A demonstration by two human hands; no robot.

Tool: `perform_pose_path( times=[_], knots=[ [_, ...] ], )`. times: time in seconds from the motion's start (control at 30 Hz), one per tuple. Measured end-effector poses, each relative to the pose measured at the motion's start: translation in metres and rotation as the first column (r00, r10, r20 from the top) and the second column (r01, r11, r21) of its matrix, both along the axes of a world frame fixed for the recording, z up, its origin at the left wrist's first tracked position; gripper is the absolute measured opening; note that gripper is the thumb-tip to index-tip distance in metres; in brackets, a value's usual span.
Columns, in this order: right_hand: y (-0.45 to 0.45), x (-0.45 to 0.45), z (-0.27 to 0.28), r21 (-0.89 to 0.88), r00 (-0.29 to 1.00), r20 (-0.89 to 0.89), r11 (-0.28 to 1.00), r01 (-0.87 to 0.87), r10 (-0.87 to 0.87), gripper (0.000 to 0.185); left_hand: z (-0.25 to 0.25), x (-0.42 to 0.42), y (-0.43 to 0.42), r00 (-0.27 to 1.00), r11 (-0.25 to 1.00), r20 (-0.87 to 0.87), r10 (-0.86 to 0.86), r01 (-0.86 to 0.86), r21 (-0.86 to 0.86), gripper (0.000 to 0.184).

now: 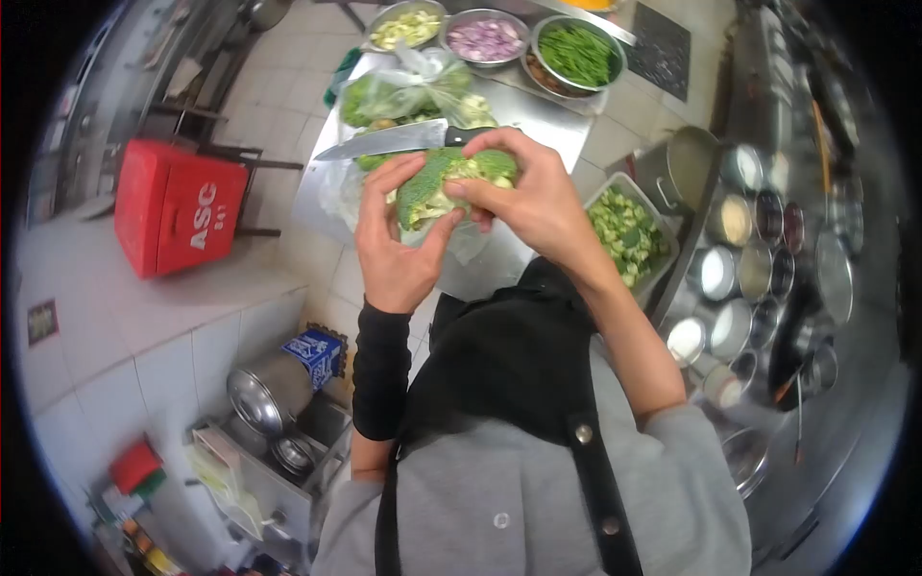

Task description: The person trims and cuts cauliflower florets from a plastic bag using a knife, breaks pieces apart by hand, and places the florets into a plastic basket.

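A green broccoli head [429, 184] is held between both hands above the metal table. My left hand [396, 254] is closed around its left side, fingers on top and thumb at the lower edge. My right hand [543, 202] grips the right side, its thumb pressed against the pale cut stems. Just beyond the broccoli is a knife [389, 142], blade pointing left. Its black handle reaches the right index finger; whether that hand touches it I cannot tell. Behind the knife, a clear plastic bag [423, 77] lies over more broccoli.
Bowls of chopped pale green pieces [405, 31], purple shallots [485, 40] and green beans [576, 53] line the table's far end. A tub of cut broccoli [626, 235] stands right, near seasoning containers [735, 221]. Left are a red box [178, 209] and a metal pot [264, 394].
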State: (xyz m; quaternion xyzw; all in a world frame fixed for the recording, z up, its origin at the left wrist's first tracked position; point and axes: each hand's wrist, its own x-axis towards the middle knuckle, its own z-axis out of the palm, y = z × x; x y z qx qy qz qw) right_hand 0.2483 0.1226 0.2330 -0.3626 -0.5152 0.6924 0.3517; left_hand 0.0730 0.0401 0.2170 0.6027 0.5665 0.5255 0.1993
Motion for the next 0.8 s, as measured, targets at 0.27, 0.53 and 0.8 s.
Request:
perform_pose_path(
  times=[0.27, 0.53, 0.8],
  knots=[
    [-0.018, 0.018, -0.064, 0.097, 0.944, 0.028, 0.941, 0.325, -0.329, 0.037, -0.017, 0.030, 0.017, 0.969, 0.997, -0.246, 0.001, -0.020, -0.075, 0.052],
    [-0.050, 0.166, -0.291, -0.517, 0.508, 0.146, 0.373, 0.771, -0.849, 0.043, -0.062, 0.018, 0.013, 0.758, 0.807, 0.590, 0.278, 0.149, -0.571, 0.060],
    [-0.081, 0.301, -0.461, -0.345, 0.098, 0.542, -0.115, 0.932, -0.835, 0.034, -0.049, -0.012, -0.007, 0.592, 0.804, 0.784, 0.189, 0.364, -0.469, 0.058]
  ],
)
